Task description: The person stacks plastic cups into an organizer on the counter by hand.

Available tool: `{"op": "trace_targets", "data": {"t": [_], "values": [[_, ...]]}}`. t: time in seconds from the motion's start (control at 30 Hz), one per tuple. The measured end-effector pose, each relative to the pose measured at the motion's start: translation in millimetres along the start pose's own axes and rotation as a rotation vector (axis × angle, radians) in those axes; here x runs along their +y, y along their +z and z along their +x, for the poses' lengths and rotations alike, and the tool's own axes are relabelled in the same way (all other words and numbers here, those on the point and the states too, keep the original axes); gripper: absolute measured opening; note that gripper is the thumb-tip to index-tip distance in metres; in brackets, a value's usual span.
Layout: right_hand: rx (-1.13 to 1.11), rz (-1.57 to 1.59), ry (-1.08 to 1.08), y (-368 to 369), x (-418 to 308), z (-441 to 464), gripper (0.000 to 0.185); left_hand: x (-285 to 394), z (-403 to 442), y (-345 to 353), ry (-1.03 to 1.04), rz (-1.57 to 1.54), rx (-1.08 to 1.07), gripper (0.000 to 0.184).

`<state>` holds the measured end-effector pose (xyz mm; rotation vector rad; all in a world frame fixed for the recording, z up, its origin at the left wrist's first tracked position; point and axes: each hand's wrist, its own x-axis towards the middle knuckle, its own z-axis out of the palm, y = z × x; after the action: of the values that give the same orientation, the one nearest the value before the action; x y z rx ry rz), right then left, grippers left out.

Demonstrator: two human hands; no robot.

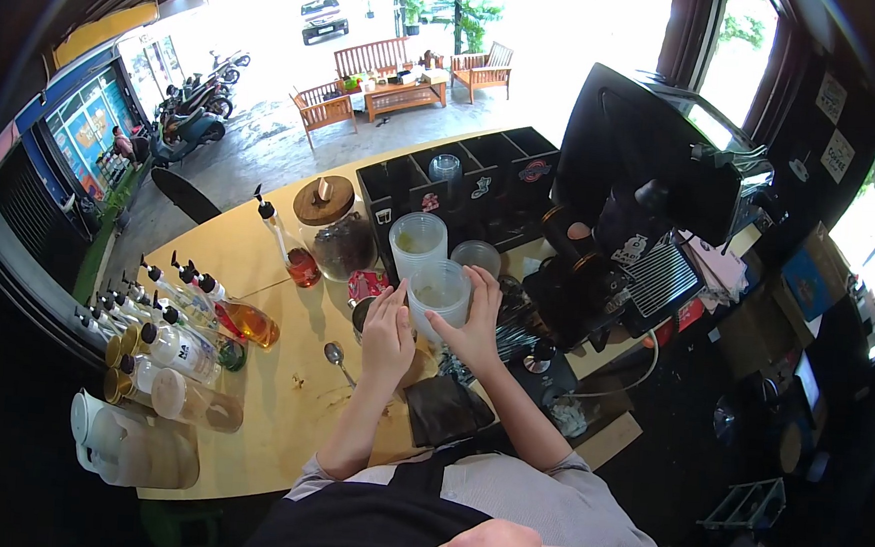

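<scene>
Between my two hands is a stack of clear plastic cups (439,292), tilted so that I look into its top. My right hand (475,321) curls around its right side, with fingers and thumb apart across the wall. My left hand (389,331) presses on its left side with the fingers held together. Just behind stands another stack of clear cups (417,240), and a round clear stack (476,258) sits to its right. A red can (367,287) is partly hidden by my left hand. Near my left forearm lies a metal spoon (334,353).
A black divided organizer (461,210) lines the counter's (279,404) back edge. Several syrup pump bottles (189,328) and a pitcher (136,446) crowd the left. A wooden-lidded jar (335,232) stands behind. At right are a monitor (636,145) and black machine; a dark cloth (446,411) lies in front.
</scene>
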<state>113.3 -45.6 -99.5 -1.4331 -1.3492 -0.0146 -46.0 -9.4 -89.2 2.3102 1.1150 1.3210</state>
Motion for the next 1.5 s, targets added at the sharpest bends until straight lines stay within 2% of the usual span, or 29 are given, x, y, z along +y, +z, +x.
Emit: {"op": "trace_targets", "data": {"t": [0.13, 0.2, 0.33, 0.4, 0.53, 0.63, 0.7, 0.93, 1.0, 1.03, 1.1, 1.13, 1.23, 1.37, 1.5], "values": [[0.007, 0.014, 0.025, -2.6, -0.2, 5.5, 0.088, 4.6, 7.8, -2.1, 0.023, -0.025, -0.001, 0.044], [-0.002, 0.17, 0.043, -4.7, -1.7, 8.6, 0.08, 3.5, 9.4, 0.8, 0.031, -0.039, 0.014, 0.044], [-0.082, 0.146, 0.086, -11.3, -4.9, 13.4, 0.082, -0.2, 11.9, 3.2, 0.032, -0.076, 0.005, 0.044], [0.005, -0.018, -0.056, -11.7, -4.5, 16.2, 0.084, -1.4, 13.8, 3.9, 0.037, -0.081, 0.01, 0.044], [0.009, 0.114, -0.084, -7.8, -5.0, 21.3, 0.085, -0.3, 15.8, 4.4, 0.017, -0.071, 0.032, 0.044], [-0.027, 0.175, -0.114, -4.4, -1.2, 22.9, 0.089, 1.4, 18.7, 1.4, 0.038, -0.088, 0.042, 0.044], [-0.167, 0.202, -0.071, -7.7, -1.4, 26.4, 0.094, 6.0, 22.4, -2.8, 0.037, -0.089, 0.051, 0.044], [-0.236, 0.128, -0.162, -19.0, -17.8, 36.8, 0.108, 16.7, 34.5, -12.1, 0.071, -0.106, 0.092, 0.042], [-0.301, 0.406, -0.04, -21.0, -20.1, 40.9, 0.109, 23.2, 39.3, -16.4, 0.1, -0.121, 0.101, 0.042], [-0.298, 0.405, -0.041, -20.3, -18.5, 41.1, 0.109, 25.7, 41.3, -18.0, 0.124, -0.135, 0.111, 0.043], [-0.173, 0.633, -0.117, -16.6, -12.0, 40.1, 0.103, 29.2, 45.0, -20.4, 0.12, -0.132, 0.12, 0.043], [-0.174, 0.633, -0.116, -16.9, -8.4, 39.9, 0.103, 30.0, 45.5, -20.9, 0.113, -0.129, 0.13, 0.044], [-0.09, 0.866, 0.006, -16.6, 3.8, 38.8, 0.091, 15.6, 45.3, -14.5, 0.089, -0.069, 0.121, 0.045], [-0.049, 0.985, 0.129, -20.0, 13.5, 30.8, 0.077, 9.1, 41.9, -9.8, 0.04, -0.046, 0.089, 0.045], [-0.01, 1.061, 0.153, -23.8, 10.6, 36.5, 0.073, 16.4, 51.8, -5.1, 0.056, -0.046, 0.054, 0.045]]}}
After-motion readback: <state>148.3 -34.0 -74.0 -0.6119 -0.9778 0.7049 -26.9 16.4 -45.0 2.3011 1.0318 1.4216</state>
